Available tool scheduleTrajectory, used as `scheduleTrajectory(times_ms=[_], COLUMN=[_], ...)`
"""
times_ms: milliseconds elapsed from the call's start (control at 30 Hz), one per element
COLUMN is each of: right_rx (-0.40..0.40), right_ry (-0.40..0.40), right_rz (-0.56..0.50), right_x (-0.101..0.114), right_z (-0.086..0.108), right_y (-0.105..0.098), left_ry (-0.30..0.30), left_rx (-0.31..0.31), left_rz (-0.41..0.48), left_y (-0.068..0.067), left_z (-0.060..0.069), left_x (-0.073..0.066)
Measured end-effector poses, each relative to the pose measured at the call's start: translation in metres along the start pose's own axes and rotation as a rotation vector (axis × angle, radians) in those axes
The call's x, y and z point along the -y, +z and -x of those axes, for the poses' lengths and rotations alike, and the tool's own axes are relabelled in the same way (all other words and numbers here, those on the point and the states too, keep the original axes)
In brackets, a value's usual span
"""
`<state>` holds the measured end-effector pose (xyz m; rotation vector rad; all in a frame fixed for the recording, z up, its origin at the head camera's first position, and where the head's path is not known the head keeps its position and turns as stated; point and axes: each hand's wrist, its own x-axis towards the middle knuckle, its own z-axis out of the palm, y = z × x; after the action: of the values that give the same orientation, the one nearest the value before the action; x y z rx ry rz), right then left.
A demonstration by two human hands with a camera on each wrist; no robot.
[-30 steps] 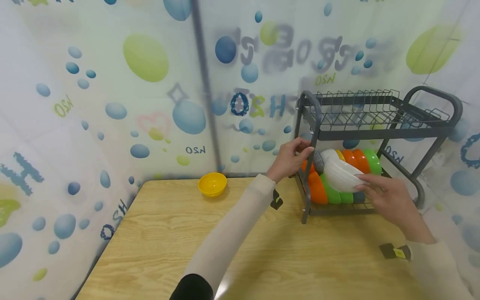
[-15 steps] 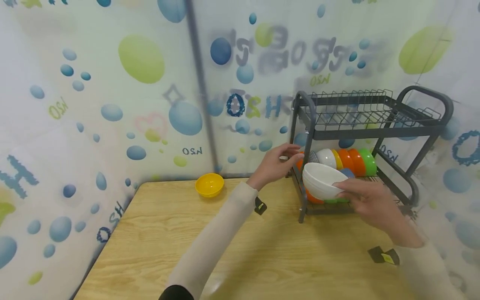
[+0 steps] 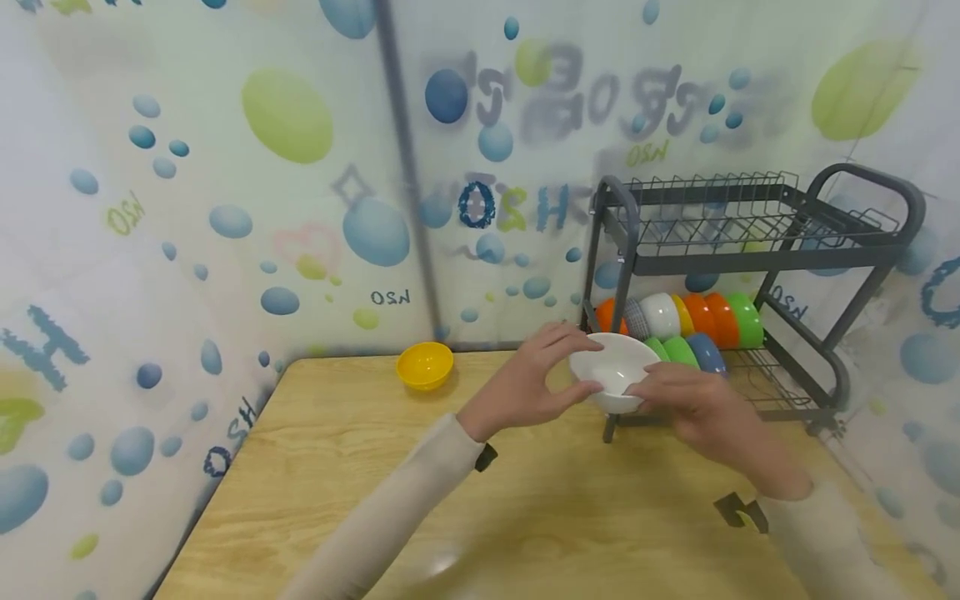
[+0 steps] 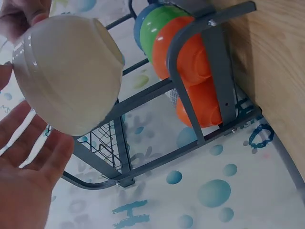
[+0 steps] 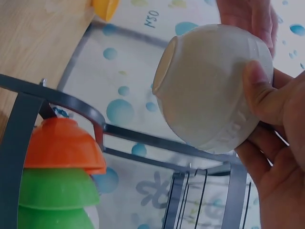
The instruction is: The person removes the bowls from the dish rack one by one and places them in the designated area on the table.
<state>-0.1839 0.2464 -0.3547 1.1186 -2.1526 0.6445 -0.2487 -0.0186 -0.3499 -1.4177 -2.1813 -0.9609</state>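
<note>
Both hands are at a white bowl (image 3: 613,367), held tilted in front of the rack's left end. My right hand (image 3: 693,408) grips its right side, with the thumb on the outer wall in the right wrist view. My left hand (image 3: 525,379) spans the left side, thumb at the rim and fingers along the outer wall. In the left wrist view the bowl (image 4: 71,76) shows its outside and foot ring. Behind it stands a dark grey two-tier dish rack (image 3: 757,265). Its lower tier holds orange bowls (image 3: 701,321), green bowls (image 3: 678,350) and a blue bowl (image 3: 707,354).
A yellow bowl (image 3: 425,367) stands upright at the back of the wooden table (image 3: 360,450), left of the hands. The rack's upper wire tier (image 3: 705,225) is above the bowls. A patterned curtain (image 3: 300,250) hangs behind the table.
My right hand has brought the white bowl left and out from the rack's lower tier. My left hand has left the rack's post and come onto the bowl's left side.
</note>
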Motion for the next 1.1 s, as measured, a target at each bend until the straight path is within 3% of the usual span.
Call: scheduleTrajectory(times_ms=[133,300,467,567,700,1100], right_rx=[0.018,0.039,0.049,0.053,0.073,0.161], right_ry=[-0.049,-0.094,-0.137,-0.153,-0.143,-0.07], right_rz=[0.02,0.024,0.034,0.029,0.015,-0.037], right_x=[0.006,0.012,0.014,0.016,0.018,0.017], right_z=[-0.004,-0.007,-0.008,-0.01,-0.01,-0.014], right_y=[0.01,0.021,0.03,0.035,0.038,0.045], left_ry=[0.061,0.091,0.132,0.178,0.207,0.181], left_rx=[0.06,0.146,0.194,0.195,0.185,0.134], left_rz=[-0.056,-0.121,-0.248,-0.308,-0.315,-0.258], left_y=[-0.007,-0.013,-0.018,-0.019,-0.018,-0.014], left_z=[0.018,0.036,0.049,0.054,0.06,0.067], left_x=[-0.007,-0.014,-0.019,-0.02,-0.02,-0.009])
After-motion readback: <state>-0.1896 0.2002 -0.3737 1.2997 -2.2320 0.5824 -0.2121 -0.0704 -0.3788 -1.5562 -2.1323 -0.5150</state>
